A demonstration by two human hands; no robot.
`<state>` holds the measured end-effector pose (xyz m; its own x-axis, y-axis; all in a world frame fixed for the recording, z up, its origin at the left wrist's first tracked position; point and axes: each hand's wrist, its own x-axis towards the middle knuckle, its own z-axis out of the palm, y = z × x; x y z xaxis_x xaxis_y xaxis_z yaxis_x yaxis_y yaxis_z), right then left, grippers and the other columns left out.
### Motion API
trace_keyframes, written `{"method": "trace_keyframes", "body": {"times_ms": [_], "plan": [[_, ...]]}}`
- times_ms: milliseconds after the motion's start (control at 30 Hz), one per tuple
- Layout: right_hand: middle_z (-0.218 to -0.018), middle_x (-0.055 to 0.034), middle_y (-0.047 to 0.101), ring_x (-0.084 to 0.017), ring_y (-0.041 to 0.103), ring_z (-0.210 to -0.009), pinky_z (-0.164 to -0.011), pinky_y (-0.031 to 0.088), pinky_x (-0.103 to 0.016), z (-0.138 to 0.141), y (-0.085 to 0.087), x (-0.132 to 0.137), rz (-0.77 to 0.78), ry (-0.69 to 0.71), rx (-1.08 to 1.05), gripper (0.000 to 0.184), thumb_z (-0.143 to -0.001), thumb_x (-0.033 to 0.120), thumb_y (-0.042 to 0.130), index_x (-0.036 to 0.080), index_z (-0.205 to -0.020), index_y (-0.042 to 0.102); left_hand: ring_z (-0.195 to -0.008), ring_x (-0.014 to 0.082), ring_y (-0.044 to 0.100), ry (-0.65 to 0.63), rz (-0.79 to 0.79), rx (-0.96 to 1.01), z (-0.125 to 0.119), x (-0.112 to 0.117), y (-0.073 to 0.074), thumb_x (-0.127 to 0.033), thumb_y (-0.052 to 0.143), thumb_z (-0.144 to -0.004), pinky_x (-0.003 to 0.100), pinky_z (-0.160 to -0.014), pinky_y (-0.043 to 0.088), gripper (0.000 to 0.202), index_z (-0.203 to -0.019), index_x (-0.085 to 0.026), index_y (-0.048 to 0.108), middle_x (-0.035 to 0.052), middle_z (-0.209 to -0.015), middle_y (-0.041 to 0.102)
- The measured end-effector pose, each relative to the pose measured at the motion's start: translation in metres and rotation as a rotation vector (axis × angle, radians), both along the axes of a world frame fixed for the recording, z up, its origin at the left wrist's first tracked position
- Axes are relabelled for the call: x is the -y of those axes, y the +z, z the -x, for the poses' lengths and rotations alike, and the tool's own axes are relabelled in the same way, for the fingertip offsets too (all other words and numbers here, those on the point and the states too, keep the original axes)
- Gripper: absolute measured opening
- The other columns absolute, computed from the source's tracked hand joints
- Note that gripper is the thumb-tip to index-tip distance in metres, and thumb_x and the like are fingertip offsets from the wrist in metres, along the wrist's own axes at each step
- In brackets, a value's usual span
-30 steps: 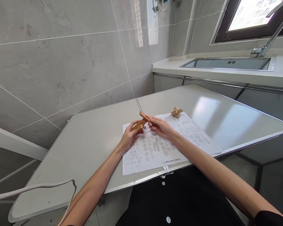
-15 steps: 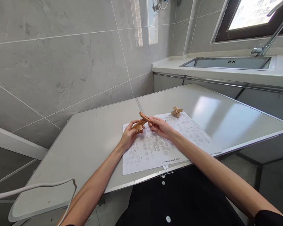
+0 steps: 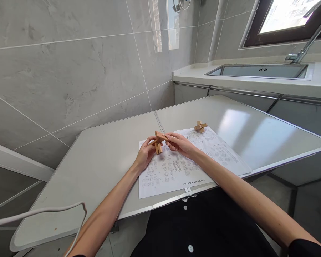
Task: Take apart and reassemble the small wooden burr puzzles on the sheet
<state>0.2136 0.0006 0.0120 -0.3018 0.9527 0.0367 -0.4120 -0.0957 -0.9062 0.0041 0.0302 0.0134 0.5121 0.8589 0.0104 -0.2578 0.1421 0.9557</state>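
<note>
Both of my hands hold a small cluster of wooden puzzle bars (image 3: 158,139) just above a printed instruction sheet (image 3: 176,171). My left hand (image 3: 144,153) grips the bars from below and behind, fingers closed on them. From the right, my right hand (image 3: 179,143) pinches the upper bar's end. A second, assembled wooden cross puzzle (image 3: 200,126) rests on a further sheet (image 3: 219,150), a hand's length beyond my right hand.
The sheets lie on a grey folding table (image 3: 101,167) set against a tiled wall. A counter with a steel sink (image 3: 259,71) and a tap (image 3: 305,46) stands behind on the right. A white cable (image 3: 42,214) crosses the near left corner.
The wooden bars have turned in my fingers: the long upper bar that slanted up now lies flatter and a short piece points down. Both hands stayed where they were.
</note>
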Motion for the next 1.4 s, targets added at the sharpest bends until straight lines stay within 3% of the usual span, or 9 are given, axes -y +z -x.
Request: {"method": "trace_keyframes", "body": {"times_ms": [167, 300, 467, 767, 1033, 1167, 1400], "plan": [[-0.080, 0.0006, 0.059, -0.008, 0.044, -0.057, -0.052, 0.031, -0.025, 0.001, 0.000, 0.002, -0.018, 0.049, -0.028, 0.040, -0.089, 0.051, 0.076, 0.019, -0.112, 0.067, -0.088, 0.0163, 0.064, -0.013, 0.009, 0.003, 0.000, 0.000, 0.000, -0.016, 0.064, -0.078, 0.031, -0.087, 0.048, 0.037, -0.115, -0.022, 0.064, 0.0034, -0.101, 0.071], [-0.085, -0.0004, 0.061, -0.008, 0.044, -0.057, -0.051, 0.032, -0.025, 0.003, -0.003, 0.001, 0.004, 0.084, -0.029, 0.042, -0.089, 0.050, 0.076, 0.020, -0.115, 0.065, -0.093, 0.0184, 0.065, -0.039, -0.026, 0.005, -0.001, 0.002, 0.000, -0.019, 0.063, -0.081, 0.034, -0.090, 0.048, 0.039, -0.120, -0.024, 0.063, 0.0043, -0.104, 0.072], [-0.083, 0.0004, 0.059, -0.008, 0.044, -0.057, -0.050, 0.033, -0.024, 0.001, -0.010, -0.003, 0.039, 0.073, -0.038, 0.043, -0.088, 0.051, 0.078, 0.019, -0.114, 0.065, -0.097, 0.0213, 0.066, -0.084, -0.041, 0.016, 0.000, 0.004, 0.001, -0.020, 0.064, -0.080, 0.040, -0.093, 0.047, 0.056, -0.136, -0.023, 0.056, 0.0066, -0.109, 0.073], [-0.081, 0.0019, 0.058, -0.006, 0.041, -0.056, -0.050, 0.034, -0.022, -0.003, -0.013, -0.006, 0.080, 0.067, -0.121, 0.036, -0.087, 0.047, 0.081, 0.018, -0.104, 0.065, -0.099, 0.0189, 0.064, -0.087, -0.201, -0.166, -0.002, 0.007, -0.001, -0.022, 0.090, -0.071, 0.034, -0.091, 0.050, 0.086, -0.145, -0.028, 0.047, 0.0077, -0.121, 0.067], [-0.080, 0.0032, 0.059, -0.007, 0.040, -0.054, -0.049, 0.030, -0.022, 0.000, -0.010, -0.002, 0.038, 0.085, -0.058, 0.037, -0.087, 0.048, 0.079, 0.021, -0.102, 0.060, -0.105, 0.0219, 0.065, -0.061, -0.301, -0.209, -0.004, 0.007, -0.003, -0.029, 0.090, -0.074, 0.033, -0.093, 0.050, 0.078, -0.143, -0.026, 0.053, 0.0075, -0.117, 0.069], [-0.074, 0.0031, 0.059, -0.008, 0.040, -0.053, -0.050, 0.030, -0.024, 0.002, -0.010, 0.000, 0.044, 0.134, -0.023, 0.040, -0.087, 0.044, 0.080, 0.020, -0.112, 0.062, -0.104, 0.0231, 0.065, -0.074, -0.336, -0.233, -0.003, 0.007, -0.004, -0.027, 0.091, -0.073, 0.036, -0.094, 0.051, 0.084, -0.146, -0.026, 0.050, 0.0071, -0.112, 0.068], [-0.073, 0.0031, 0.058, -0.008, 0.039, -0.052, -0.050, 0.028, -0.025, 0.002, -0.009, 0.000, 0.045, 0.190, -0.033, 0.042, -0.088, 0.042, 0.078, 0.020, -0.120, 0.062, -0.108, 0.0246, 0.066, -0.022, -0.395, -0.245, -0.003, 0.008, -0.004, -0.028, 0.092, -0.071, 0.041, -0.102, 0.050, 0.086, -0.146, -0.025, 0.051, 0.0115, -0.134, 0.063]]}}
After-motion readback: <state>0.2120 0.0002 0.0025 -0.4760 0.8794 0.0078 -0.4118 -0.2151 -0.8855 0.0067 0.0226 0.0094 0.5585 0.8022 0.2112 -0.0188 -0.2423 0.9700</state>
